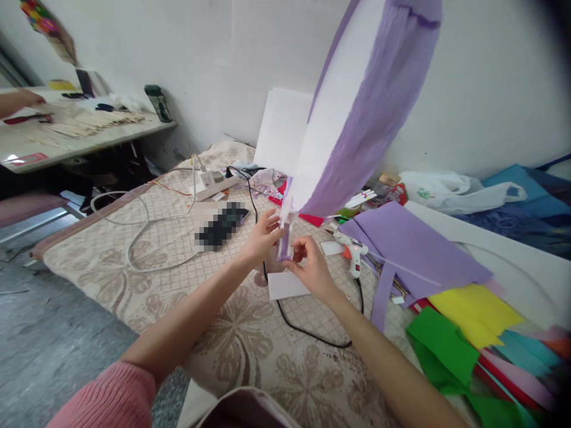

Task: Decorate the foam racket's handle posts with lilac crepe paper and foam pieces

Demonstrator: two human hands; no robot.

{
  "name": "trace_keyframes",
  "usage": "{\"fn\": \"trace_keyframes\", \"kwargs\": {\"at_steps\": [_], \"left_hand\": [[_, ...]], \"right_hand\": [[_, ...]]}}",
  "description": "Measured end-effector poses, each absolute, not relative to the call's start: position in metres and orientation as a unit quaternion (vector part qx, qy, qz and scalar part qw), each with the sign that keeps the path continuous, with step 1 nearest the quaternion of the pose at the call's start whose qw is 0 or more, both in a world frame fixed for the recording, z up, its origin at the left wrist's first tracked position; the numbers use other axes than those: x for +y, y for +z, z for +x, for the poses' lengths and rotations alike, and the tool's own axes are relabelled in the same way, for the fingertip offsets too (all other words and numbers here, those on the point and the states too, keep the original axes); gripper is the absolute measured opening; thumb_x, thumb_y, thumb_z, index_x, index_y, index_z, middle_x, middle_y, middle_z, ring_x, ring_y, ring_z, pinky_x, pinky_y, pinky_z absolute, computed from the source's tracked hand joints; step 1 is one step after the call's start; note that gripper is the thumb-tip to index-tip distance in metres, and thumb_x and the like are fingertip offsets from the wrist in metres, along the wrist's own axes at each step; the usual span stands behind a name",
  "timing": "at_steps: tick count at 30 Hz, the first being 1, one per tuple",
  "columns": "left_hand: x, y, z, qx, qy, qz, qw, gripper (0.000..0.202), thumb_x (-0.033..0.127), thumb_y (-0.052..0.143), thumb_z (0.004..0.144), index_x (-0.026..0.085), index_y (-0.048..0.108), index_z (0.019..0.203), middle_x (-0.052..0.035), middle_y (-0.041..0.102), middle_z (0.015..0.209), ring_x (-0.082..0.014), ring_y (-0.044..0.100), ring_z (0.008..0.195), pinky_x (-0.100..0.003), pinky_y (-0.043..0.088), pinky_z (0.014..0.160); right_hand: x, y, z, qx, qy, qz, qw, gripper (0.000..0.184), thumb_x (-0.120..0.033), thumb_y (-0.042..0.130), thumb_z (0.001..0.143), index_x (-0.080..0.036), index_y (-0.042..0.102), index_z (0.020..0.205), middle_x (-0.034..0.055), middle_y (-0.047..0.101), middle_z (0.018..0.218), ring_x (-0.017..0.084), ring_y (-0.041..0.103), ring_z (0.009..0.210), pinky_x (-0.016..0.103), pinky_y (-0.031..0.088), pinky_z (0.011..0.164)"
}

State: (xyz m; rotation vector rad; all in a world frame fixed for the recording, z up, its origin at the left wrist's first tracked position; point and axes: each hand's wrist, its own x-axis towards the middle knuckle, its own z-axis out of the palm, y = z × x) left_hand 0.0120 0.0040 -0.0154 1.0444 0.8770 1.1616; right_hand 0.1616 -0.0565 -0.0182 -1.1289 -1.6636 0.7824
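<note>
A big white foam board shape (pixel 339 107), edged with crinkled purple paper (pixel 383 101), stands tilted up from the table on a narrow stem. My left hand (pixel 263 238) pinches the stem near its base from the left. My right hand (pixel 310 264) pinches a purple paper strip (pixel 284 241) against the stem's lower end from the right. Both hands are closed on the piece, just above a small white paper sheet (pixel 285 285).
A white glue gun (pixel 352 252) with a black cord (pixel 307 330) lies right of my hands. Purple sheets (pixel 410 244) and coloured sheets (pixel 468 333) cover the right side. A phone (pixel 220 226), power strip (pixel 214 185) and cables lie left. Another person's hand (pixel 18 101) rests on a far table.
</note>
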Motion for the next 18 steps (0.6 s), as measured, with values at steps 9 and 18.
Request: {"fn": "trace_keyframes", "kwargs": {"at_steps": [9,18], "left_hand": [[0.005,-0.015,0.011,0.381,0.507,0.448,0.63,0.059,0.018,0.073,0.073,0.026,0.051,0.128,-0.0118,0.058,0.133,-0.0286,0.059,0.113,-0.043,0.051,0.087],[0.004,-0.015,0.014,0.371,0.51,0.448,0.634,0.058,0.019,0.073,0.073,0.024,0.052,0.127,-0.013,0.057,0.132,-0.0288,0.057,0.115,-0.044,0.05,0.09]], "right_hand": [[-0.077,-0.019,0.195,-0.807,0.231,-0.437,0.323,0.032,-0.035,0.073,0.081,-0.025,0.058,0.107,0.0081,0.061,0.107,0.027,0.057,0.104,0.047,0.047,0.092],[-0.097,-0.041,0.208,-0.865,0.167,-0.419,0.222,0.04,-0.003,0.058,0.078,-0.024,0.057,0.112,0.0114,0.056,0.133,0.031,0.038,0.137,0.057,0.037,0.108]]}}
